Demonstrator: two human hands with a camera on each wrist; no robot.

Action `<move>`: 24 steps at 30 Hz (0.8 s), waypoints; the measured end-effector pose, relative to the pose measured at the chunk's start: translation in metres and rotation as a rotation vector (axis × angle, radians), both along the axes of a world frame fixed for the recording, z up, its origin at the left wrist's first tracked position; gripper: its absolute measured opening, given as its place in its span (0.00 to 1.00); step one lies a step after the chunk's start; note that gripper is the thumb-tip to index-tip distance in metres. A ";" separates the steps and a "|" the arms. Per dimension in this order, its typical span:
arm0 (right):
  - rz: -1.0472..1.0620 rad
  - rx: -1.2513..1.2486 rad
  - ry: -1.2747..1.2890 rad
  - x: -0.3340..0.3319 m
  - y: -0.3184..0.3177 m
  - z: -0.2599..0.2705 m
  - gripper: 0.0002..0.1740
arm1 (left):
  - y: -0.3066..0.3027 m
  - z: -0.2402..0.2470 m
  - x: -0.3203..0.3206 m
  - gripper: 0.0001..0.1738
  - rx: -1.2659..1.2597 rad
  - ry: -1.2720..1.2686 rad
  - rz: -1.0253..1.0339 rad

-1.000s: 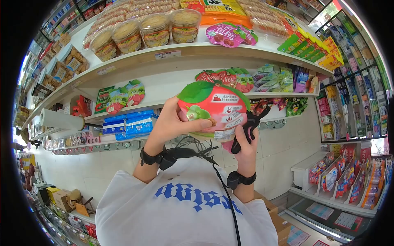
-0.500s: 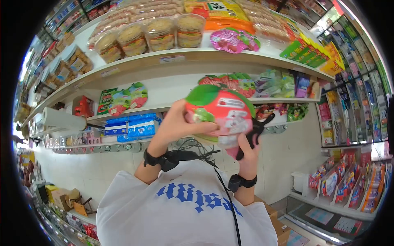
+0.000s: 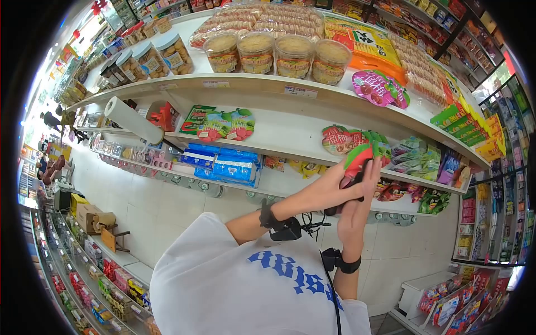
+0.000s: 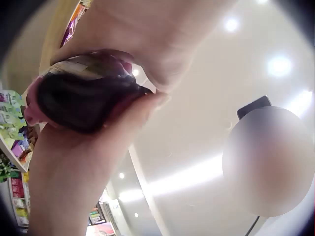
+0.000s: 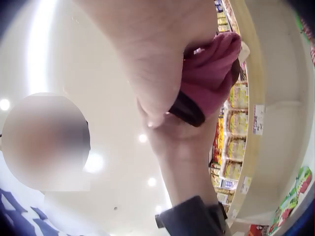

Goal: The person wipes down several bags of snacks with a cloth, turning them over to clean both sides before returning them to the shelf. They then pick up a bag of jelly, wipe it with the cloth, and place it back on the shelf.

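My left hand [image 3: 326,187] grips a red and green fruit-shaped snack bag [image 3: 357,158], now seen almost edge-on. Against it is my right hand [image 3: 355,215], fingers pointing up beside the bag and holding a black tool [image 3: 335,210] with curved handles. Both hands overlap and cover most of bag and tool. Close up in the left wrist view, a dark rounded part of the tool [image 4: 74,103] lies between the palms. Bunched pink cloth [image 5: 211,78] shows between the hands in the right wrist view, beside a black strip.
A white shelf unit [image 3: 184,84] stands before me. Clear tubs [image 3: 294,58] and a purple snack bag [image 3: 377,89] line its top. More fruit-shaped bags [image 3: 339,139] sit on the shelf below, just behind my hands. A paper roll [image 3: 131,120] juts out at left. Cables hang by my chest.
The bag has turned from its printed face toward me to nearly edge-on. Both hands have moved right and closer together over the tool. The head view has swung left.
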State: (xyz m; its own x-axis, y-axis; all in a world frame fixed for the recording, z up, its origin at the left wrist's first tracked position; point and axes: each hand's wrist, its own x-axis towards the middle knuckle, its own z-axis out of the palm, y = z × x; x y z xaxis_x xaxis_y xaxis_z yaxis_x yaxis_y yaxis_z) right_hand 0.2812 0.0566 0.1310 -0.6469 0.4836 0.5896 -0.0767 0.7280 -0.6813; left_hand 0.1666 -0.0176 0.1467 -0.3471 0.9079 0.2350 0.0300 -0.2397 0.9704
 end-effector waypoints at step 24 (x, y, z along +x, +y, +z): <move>0.213 -1.045 -0.115 -0.008 0.010 -0.034 0.16 | -0.022 -0.043 -0.041 0.22 0.080 -0.828 0.586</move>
State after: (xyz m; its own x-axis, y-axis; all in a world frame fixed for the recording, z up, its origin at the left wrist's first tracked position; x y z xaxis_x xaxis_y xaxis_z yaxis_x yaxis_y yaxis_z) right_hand 0.2730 0.0667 0.0970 -0.8028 0.5839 -0.1212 -0.0289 -0.2411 -0.9701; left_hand 0.1256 -0.0395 0.1033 -0.8134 0.5348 -0.2289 -0.5107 -0.4681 0.7212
